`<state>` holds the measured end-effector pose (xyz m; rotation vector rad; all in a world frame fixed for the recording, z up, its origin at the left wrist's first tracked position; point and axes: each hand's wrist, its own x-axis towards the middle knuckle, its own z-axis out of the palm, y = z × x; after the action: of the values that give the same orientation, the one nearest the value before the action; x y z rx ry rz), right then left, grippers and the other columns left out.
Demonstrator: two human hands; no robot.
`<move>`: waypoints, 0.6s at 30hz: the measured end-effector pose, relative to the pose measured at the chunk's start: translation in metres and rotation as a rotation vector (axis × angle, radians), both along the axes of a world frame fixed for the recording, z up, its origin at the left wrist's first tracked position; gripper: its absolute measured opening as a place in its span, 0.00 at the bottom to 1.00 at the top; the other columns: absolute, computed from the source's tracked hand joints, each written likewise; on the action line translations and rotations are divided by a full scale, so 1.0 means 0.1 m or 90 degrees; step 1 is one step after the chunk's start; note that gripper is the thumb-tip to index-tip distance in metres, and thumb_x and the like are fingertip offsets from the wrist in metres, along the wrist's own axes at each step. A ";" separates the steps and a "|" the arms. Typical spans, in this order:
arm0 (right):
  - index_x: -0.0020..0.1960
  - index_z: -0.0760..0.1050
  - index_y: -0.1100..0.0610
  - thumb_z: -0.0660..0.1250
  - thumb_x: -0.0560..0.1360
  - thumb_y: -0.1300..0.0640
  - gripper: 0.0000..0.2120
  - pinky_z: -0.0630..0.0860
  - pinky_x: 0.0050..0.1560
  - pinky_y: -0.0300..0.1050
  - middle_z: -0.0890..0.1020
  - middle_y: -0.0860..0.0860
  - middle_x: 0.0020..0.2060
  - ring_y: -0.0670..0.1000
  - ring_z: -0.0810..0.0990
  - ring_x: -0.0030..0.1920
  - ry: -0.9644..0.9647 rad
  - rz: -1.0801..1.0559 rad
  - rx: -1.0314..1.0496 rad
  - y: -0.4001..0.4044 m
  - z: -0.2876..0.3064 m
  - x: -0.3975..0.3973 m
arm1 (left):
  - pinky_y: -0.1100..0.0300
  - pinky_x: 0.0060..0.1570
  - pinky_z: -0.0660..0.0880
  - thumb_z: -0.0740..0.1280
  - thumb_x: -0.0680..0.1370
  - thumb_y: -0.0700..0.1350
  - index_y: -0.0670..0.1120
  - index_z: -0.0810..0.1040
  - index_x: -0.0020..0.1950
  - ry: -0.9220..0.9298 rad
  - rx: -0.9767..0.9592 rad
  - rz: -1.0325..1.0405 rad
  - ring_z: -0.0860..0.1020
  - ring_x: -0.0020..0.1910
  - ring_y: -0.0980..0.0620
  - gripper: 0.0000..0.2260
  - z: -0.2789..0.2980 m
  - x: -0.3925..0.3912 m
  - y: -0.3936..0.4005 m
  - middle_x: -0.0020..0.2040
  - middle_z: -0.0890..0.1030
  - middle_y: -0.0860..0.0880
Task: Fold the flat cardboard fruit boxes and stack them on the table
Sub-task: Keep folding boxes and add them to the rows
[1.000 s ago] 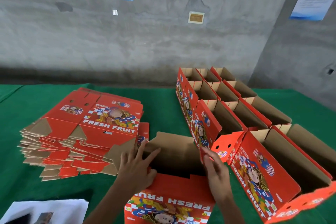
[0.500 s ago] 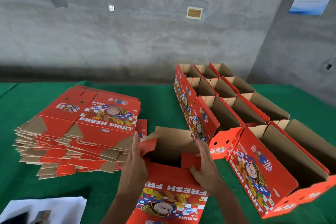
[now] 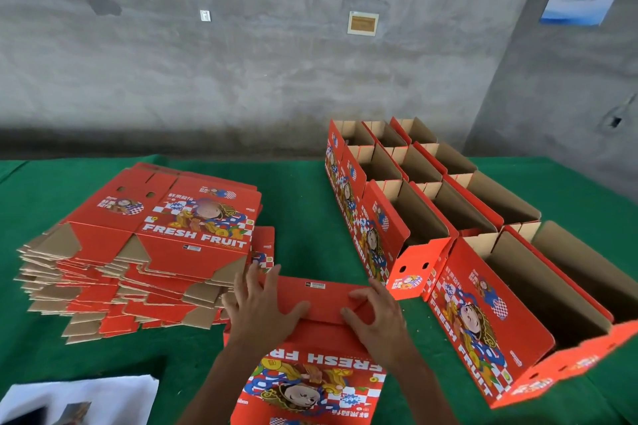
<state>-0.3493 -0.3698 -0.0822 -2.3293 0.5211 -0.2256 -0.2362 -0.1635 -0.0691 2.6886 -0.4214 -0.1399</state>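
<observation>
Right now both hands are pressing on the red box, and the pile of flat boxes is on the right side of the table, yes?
Not quite. The head view shows the pile of flat boxes on the left side. Both the left hand and right hand do press on the red box.

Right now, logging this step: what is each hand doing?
Left hand: open, fingers spread, pressing the box's bottom flaps.
Right hand: open, fingers bent, pressing the same flaps.
</observation>
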 end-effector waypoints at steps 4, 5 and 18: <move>0.67 0.66 0.43 0.75 0.72 0.37 0.29 0.73 0.69 0.54 0.66 0.41 0.69 0.49 0.72 0.69 0.012 -0.011 0.032 0.00 -0.01 0.05 | 0.34 0.74 0.58 0.63 0.67 0.80 0.61 0.46 0.82 0.059 0.081 0.004 0.52 0.80 0.34 0.51 -0.02 0.06 -0.01 0.84 0.47 0.50; 0.70 0.64 0.44 0.75 0.71 0.37 0.34 0.74 0.68 0.55 0.67 0.43 0.69 0.51 0.72 0.69 0.029 -0.022 0.000 0.00 0.00 0.07 | 0.35 0.72 0.62 0.64 0.66 0.80 0.60 0.46 0.82 0.058 0.103 0.019 0.55 0.79 0.35 0.52 -0.02 0.05 -0.04 0.83 0.49 0.50; 0.78 0.65 0.55 0.46 0.76 0.23 0.45 0.69 0.73 0.62 0.73 0.59 0.73 0.61 0.74 0.71 0.100 -0.216 0.202 -0.08 0.02 0.11 | 0.28 0.73 0.57 0.38 0.71 0.81 0.68 0.48 0.80 -0.038 0.114 -0.066 0.48 0.81 0.36 0.39 -0.13 0.12 -0.01 0.84 0.43 0.55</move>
<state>-0.3385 -0.3774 -0.0804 -1.9495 0.9590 -0.1069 -0.2242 -0.1645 -0.0825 2.8531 -0.5922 -0.1333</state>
